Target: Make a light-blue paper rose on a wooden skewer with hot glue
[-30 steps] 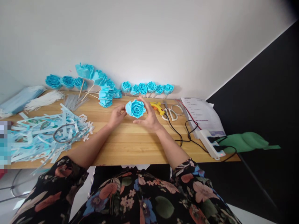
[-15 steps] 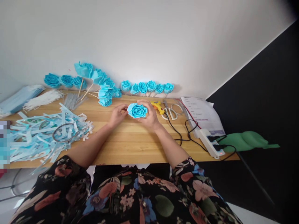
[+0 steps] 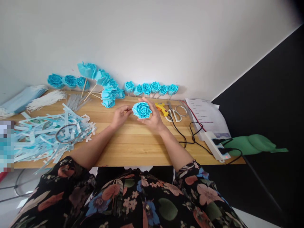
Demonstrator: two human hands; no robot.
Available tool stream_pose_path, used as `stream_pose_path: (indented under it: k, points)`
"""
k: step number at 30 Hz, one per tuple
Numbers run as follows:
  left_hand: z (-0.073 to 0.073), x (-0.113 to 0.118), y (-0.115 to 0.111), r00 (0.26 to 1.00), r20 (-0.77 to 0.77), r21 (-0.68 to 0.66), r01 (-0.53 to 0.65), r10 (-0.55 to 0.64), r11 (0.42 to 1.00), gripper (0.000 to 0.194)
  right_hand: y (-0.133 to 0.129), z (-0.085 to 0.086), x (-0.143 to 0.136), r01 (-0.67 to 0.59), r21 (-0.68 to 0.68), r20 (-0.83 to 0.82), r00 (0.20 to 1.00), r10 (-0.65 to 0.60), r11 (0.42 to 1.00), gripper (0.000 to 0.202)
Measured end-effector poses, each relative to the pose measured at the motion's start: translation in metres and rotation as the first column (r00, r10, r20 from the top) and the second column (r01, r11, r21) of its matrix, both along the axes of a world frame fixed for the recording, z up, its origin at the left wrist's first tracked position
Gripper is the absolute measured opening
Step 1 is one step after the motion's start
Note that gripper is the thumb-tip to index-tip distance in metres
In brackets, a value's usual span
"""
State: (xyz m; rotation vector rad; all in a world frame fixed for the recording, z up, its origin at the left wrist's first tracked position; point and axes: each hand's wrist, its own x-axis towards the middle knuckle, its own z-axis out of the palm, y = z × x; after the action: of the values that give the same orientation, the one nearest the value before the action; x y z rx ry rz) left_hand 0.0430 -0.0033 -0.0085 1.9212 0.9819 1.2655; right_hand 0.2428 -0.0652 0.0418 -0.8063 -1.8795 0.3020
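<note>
A blue crepe-paper rose (image 3: 142,110) is held above the middle of the table, its open face turned toward me. My right hand (image 3: 154,119) is wrapped round its right side, thumb below and fingers above. Just left of the petals, my left hand (image 3: 120,116) is closed in a pinch. Whatever lies between its fingertips, perhaps the stem, is hidden. Right of my right hand lie a yellow glue gun (image 3: 162,109) and white-handled scissors (image 3: 174,114).
More blue paper roses (image 3: 155,87) on sticks lean along the wall. Cut paper strips (image 3: 47,136) heap on the left, near white-tipped bundles (image 3: 46,98) and thin wires (image 3: 74,102). A power strip (image 3: 216,147), black cord (image 3: 184,139) and printed sheets (image 3: 206,115) lie on the right.
The rose has lifted slightly and tilted, and its face shows more fully. My left fingertips have drawn a little away from its petals. The whole view has shifted slightly.
</note>
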Motion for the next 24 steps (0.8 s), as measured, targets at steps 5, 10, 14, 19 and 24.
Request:
stream_pose_path:
  k: [5,10,14,19,24]
  points:
    - [-0.002,0.001,0.0,1.0,0.024,0.013,-0.001,0.001,1.0,0.026,0.001,-0.002,-0.001,0.03,0.026,-0.043,0.999,-0.029,0.999,0.054]
    - [0.002,0.0,-0.003,1.0,0.003,0.036,-0.021,0.021,0.999,0.026,0.008,-0.013,0.003,0.032,-0.038,-0.133,0.99,-0.037,0.999,0.063]
    - [0.01,-0.005,-0.006,0.995,-0.033,0.186,-0.09,0.098,0.978,0.023,0.014,-0.022,0.007,0.052,-0.141,-0.06,0.996,-0.061,0.989,0.085]
    - [0.031,-0.015,-0.004,0.976,-0.154,0.299,-0.105,0.156,0.948,0.026,0.03,-0.04,0.012,0.285,-0.168,0.166,0.952,-0.257,0.944,0.051]
    - [0.069,-0.039,-0.003,0.866,-0.49,0.356,0.092,0.102,0.93,0.032,0.041,-0.054,0.022,0.367,-0.274,0.317,0.907,-0.276,0.889,0.029]
